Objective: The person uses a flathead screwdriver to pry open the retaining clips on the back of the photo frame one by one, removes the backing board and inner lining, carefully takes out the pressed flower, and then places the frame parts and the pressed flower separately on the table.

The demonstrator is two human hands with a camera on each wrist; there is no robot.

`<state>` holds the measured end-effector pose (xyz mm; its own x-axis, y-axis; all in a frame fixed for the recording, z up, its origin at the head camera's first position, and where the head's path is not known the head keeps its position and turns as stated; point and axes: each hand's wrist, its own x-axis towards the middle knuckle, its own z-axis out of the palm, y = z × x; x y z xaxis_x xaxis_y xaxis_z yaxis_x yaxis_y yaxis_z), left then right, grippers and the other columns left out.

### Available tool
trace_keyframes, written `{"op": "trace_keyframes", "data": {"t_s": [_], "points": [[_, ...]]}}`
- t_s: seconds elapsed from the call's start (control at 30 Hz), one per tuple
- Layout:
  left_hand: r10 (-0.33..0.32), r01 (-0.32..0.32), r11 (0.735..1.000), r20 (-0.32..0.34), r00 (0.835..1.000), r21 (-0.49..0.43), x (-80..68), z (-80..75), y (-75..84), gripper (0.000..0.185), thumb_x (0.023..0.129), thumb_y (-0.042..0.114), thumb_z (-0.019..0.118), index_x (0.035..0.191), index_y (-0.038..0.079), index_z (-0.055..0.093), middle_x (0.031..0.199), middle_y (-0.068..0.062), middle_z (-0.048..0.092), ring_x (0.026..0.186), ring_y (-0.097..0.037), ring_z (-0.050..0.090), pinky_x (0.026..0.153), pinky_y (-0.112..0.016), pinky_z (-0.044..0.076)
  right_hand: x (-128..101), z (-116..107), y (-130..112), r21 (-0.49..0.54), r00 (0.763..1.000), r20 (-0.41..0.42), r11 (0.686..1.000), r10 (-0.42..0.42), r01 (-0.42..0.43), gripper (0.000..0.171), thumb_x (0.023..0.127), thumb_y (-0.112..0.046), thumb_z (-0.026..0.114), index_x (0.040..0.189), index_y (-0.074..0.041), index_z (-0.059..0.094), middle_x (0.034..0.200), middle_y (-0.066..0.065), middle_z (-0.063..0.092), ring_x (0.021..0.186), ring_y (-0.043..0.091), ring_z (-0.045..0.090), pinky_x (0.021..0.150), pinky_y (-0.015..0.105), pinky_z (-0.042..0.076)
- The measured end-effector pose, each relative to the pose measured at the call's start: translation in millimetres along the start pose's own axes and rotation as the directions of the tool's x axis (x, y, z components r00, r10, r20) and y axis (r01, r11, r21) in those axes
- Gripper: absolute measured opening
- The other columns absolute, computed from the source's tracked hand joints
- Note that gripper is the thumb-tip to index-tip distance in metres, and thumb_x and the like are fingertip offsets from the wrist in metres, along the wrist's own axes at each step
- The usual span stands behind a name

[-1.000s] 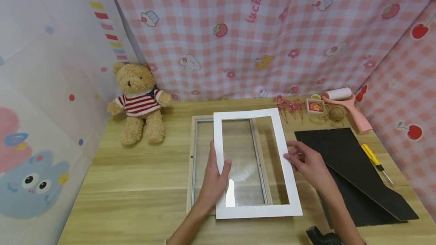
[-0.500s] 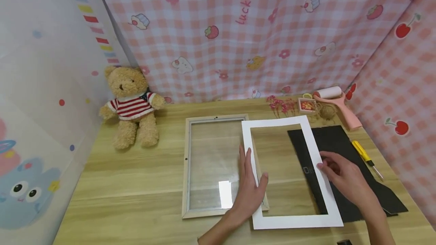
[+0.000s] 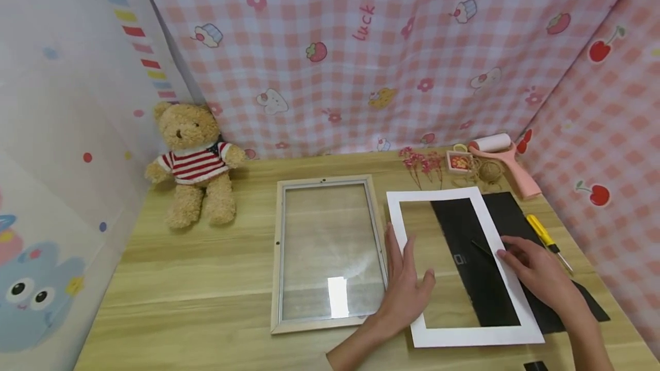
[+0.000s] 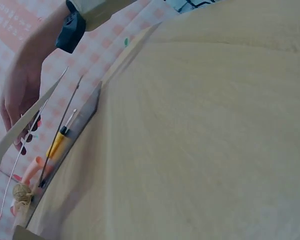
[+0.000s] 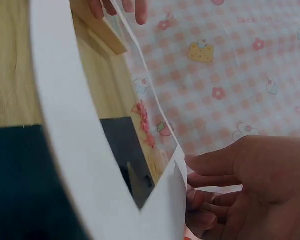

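Observation:
A white rectangular picture mat (image 3: 474, 336) with a cut-out window is held up at a slant, right of the wooden picture frame (image 3: 280, 256). My right hand (image 3: 533, 265) pinches its right edge between thumb and fingers, which the right wrist view confirms at the mat's corner (image 5: 167, 200). At the opposite edge, my left hand (image 3: 404, 296) touches the mat with fingers stretched out and thumb spread over the window. The frame lies flat with a clear pane (image 3: 330, 228) inside, which reflects a bright patch. Behind the mat, a black backing board (image 3: 502, 210) shows through the window.
A yellow-handled screwdriver (image 3: 546, 237) lies right of the board. Dried pink flowers (image 3: 420, 162), a small box (image 3: 458, 162), a twine ball (image 3: 490, 170) and a pink lint roller (image 3: 521, 176) line the back. A teddy bear (image 3: 198, 159) sits back left.
Both hands have carried the mat rightward, off the frame and over the black backing board. The frame now shows whole. The head view has shifted slightly.

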<state>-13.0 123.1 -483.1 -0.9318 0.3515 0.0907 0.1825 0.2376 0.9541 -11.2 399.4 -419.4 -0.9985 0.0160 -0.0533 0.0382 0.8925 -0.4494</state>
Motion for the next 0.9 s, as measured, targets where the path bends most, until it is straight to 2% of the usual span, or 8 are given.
{"op": "trace_keyframes", "data": {"t_s": [0.17,0.27,0.33,0.5,0.57,0.63,0.8,0.9], "points": [[-0.011,0.008,0.998,0.042,0.999,0.059,1.6,3.4,-0.2,0.074,0.103,0.011,0.062,0.168,-0.007,0.032,0.182,-0.025,-0.016,0.167,-0.051,-0.012,0.134,-0.069,0.016,7.5,2.5,7.4,-0.011,1.000,0.018,1.000,-0.011,0.012,0.035,0.106,-0.006,0.070,0.129,0.020,0.064,0.091,0.014,0.075,0.076,0.017,0.060,0.064,0.029,0.050],[-0.022,0.018,0.997,0.060,0.998,0.073,3.3,4.8,-0.6,0.076,0.102,0.015,0.061,0.168,-0.010,0.032,0.181,-0.028,-0.014,0.166,-0.054,-0.010,0.133,-0.067,0.021,11.7,6.4,17.4,-0.015,0.999,0.018,0.999,-0.028,0.028,0.034,0.106,-0.007,0.070,0.127,0.019,0.066,0.092,0.015,0.077,0.075,0.016,0.062,0.064,0.031,0.052],[-0.039,0.034,0.997,0.080,0.996,0.067,5.0,5.0,-0.6,0.077,0.102,0.018,0.060,0.167,-0.011,0.030,0.181,-0.030,-0.013,0.166,-0.054,-0.011,0.134,-0.066,0.020,15.3,12.9,32.0,0.001,0.999,0.016,0.999,-0.046,0.046,0.036,0.105,-0.013,0.072,0.126,0.016,0.068,0.092,0.016,0.077,0.074,0.017,0.064,0.064,0.035,0.053],[-0.094,0.088,0.994,0.107,0.990,0.063,11.3,7.5,-1.9,0.079,0.101,0.018,0.060,0.167,-0.013,0.029,0.180,-0.032,-0.013,0.166,-0.052,-0.014,0.135,-0.063,0.019,29.4,47.8,95.4,-0.027,0.993,-0.079,0.996,-0.092,0.090,0.030,0.102,-0.023,0.079,0.118,0.003,0.075,0.084,0.007,0.077,0.071,0.007,0.065,0.061,0.031,0.053],[-0.122,0.114,0.991,0.104,0.987,0.076,13.8,9.8,-2.7,0.080,0.100,0.016,0.062,0.167,-0.012,0.029,0.180,-0.029,-0.016,0.167,-0.049,-0.016,0.136,-0.060,0.020,32.3,52.3,103.2,-0.058,0.989,-0.101,0.993,-0.107,0.101,0.025,0.103,-0.021,0.078,0.116,0.001,0.076,0.084,0.005,0.078,0.071,0.003,0.063,0.060,0.029,0.052],[-0.133,0.125,0.988,0.092,0.987,0.089,15.2,11.6,-3.9,0.080,0.099,0.014,0.062,0.167,-0.013,0.030,0.181,-0.029,-0.015,0.167,-0.049,-0.017,0.136,-0.058,0.021,33.1,49.3,97.1,-0.047,0.990,-0.091,0.994,-0.104,0.100,0.024,0.103,-0.019,0.076,0.116,0.002,0.076,0.083,0.006,0.077,0.071,0.006,0.063,0.060,0.031,0.052],[-0.149,0.141,0.985,0.077,0.986,0.101,16.3,12.7,-3.5,0.081,0.096,0.012,0.064,0.166,-0.014,0.031,0.181,-0.029,-0.015,0.167,-0.047,-0.017,0.137,-0.058,0.019,25.2,28.1,49.6,-0.001,1.000,0.005,1.000,-0.014,0.014,0.028,0.106,-0.010,0.069,0.122,0.013,0.071,0.078,0.005,0.070,0.067,0.015,0.055,0.057,0.029,0.045],[-0.164,0.156,0.982,0.073,0.984,0.104,16.8,14.7,-5.0,0.081,0.096,0.012,0.064,0.166,-0.013,0.031,0.181,-0.028,-0.015,0.167,-0.045,-0.017,0.137,-0.057,0.016,19.8,17.6,28.4,-0.010,0.998,0.057,1.000,0.026,-0.026,0.031,0.109,-0.009,0.065,0.125,0.017,0.067,0.078,0.005,0.069,0.068,0.017,0.055,0.057,0.028,0.044]]}}
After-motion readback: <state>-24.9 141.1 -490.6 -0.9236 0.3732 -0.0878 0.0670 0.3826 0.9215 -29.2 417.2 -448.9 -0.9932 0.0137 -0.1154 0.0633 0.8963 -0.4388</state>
